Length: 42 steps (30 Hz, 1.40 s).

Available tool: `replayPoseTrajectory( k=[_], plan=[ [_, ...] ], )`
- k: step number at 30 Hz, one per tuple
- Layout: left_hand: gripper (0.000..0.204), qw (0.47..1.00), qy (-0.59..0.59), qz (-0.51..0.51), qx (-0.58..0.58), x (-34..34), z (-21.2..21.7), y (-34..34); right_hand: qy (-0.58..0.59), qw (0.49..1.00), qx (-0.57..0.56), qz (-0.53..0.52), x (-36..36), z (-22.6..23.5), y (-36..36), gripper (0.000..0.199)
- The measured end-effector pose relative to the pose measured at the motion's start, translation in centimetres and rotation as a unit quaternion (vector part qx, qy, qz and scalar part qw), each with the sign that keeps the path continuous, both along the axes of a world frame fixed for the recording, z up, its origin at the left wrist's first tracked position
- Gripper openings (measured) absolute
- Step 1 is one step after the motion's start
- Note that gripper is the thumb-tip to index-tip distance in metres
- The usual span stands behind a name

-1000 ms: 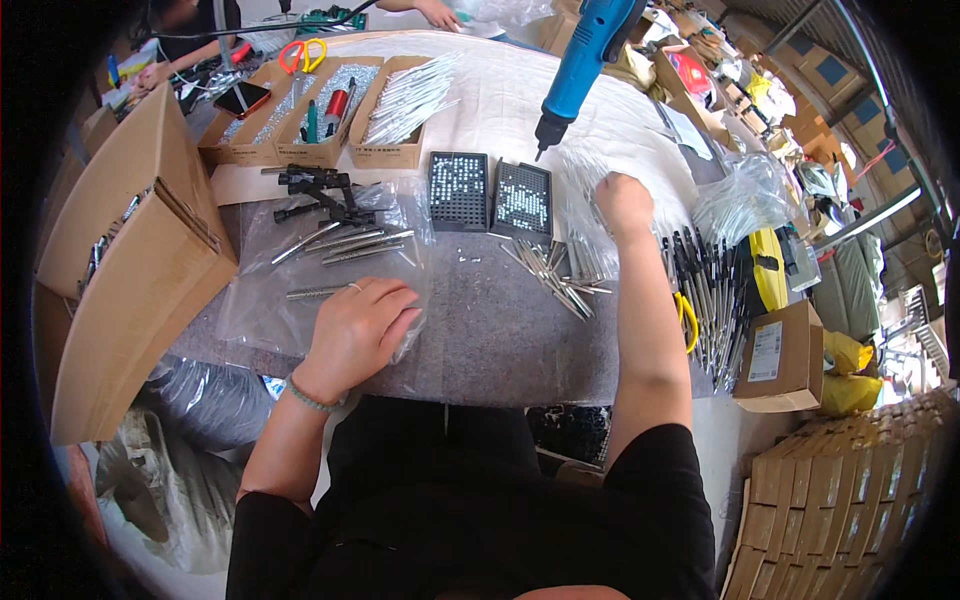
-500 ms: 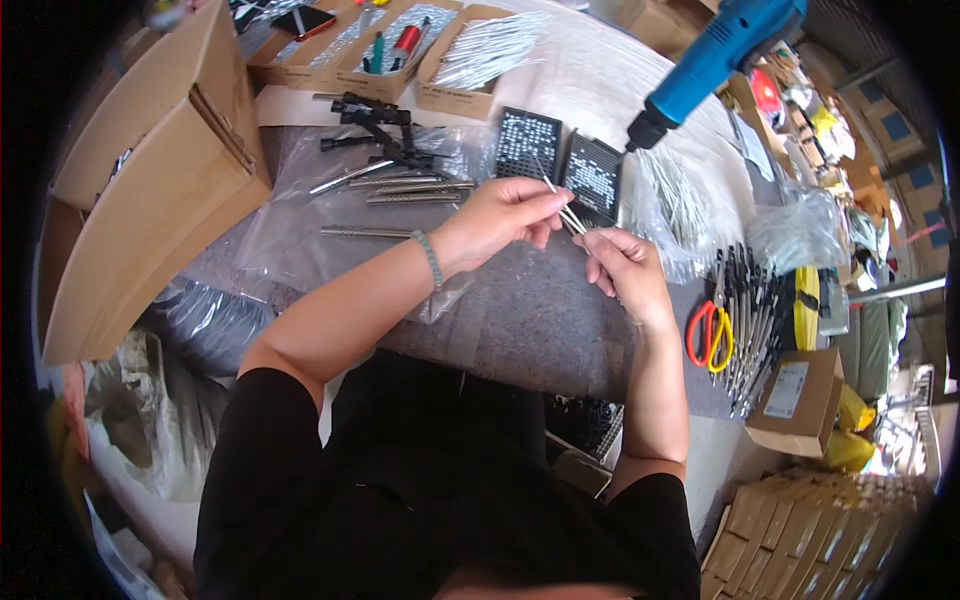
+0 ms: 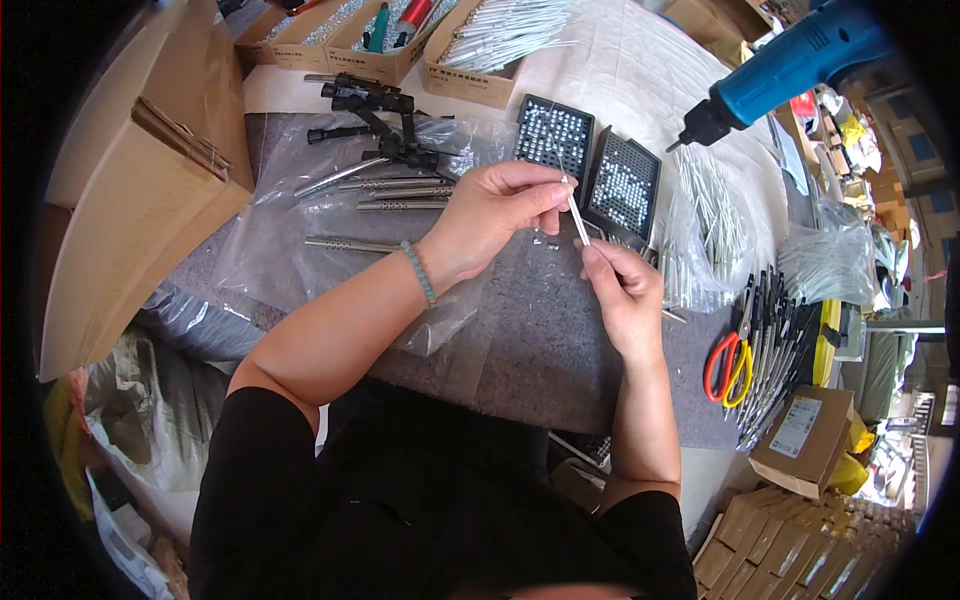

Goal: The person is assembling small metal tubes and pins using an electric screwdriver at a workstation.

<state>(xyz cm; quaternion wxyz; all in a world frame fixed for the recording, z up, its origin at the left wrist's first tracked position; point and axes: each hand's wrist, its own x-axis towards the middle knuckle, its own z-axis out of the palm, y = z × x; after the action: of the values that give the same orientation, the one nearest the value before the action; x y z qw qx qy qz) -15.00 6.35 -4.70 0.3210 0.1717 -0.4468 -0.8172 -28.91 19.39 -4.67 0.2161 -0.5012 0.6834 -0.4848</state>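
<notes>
We are pinching thin metal pin point(image 3: 577, 216) between both hands above grey mat point(image 3: 520, 330). Left hand point(image 3: 497, 212) fingertips pressing together on upper end, right hand point(image 3: 622, 288) fingers closing on lower end. Pin is looking light, stiff, smooth, probably slippery; holding by ends is seeming best. Lower tip hiding inside right fingers; fine detail too small for telling.

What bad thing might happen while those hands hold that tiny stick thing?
The thin metal pin is pinched only at its ends by the left hand and right hand, so it might slip and fall among the loose bits on the grey mat. A wrist could also bump the black trays just behind and spill their small parts.
</notes>
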Motion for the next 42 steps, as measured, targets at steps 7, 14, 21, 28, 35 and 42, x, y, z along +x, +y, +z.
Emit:
replayPoseTrajectory(
  k=[7,14,21,28,35,42],
  plan=[
    [0.019,0.999,0.028,-0.009,0.031,0.0,-0.7,-0.4,-0.016,1.000,-0.005,-0.019,0.5,0.4,0.2,0.016],
    [0.016,0.999,0.028,-0.009,0.013,-0.2,-1.0,-0.3,-0.083,0.996,0.006,-0.028,0.3,0.6,0.1,0.018],
    [0.016,0.999,0.032,-0.007,0.028,-0.1,-0.9,-0.3,-0.071,0.994,-0.041,-0.079,0.2,0.3,0.1,0.011],
    [0.016,0.999,0.038,-0.011,0.033,-0.2,-1.1,-0.3,-0.060,0.994,-0.032,-0.089,0.2,0.4,0.0,0.013],
    [0.016,0.999,0.044,-0.021,0.020,-0.3,-1.4,-0.1,0.101,0.990,-0.046,-0.084,-0.2,0.3,-0.2,0.011],
    [0.015,0.997,0.063,-0.024,0.026,-0.3,-1.4,-0.1,0.046,0.993,-0.026,-0.105,-0.1,0.5,-0.2,0.011]
  ],
)
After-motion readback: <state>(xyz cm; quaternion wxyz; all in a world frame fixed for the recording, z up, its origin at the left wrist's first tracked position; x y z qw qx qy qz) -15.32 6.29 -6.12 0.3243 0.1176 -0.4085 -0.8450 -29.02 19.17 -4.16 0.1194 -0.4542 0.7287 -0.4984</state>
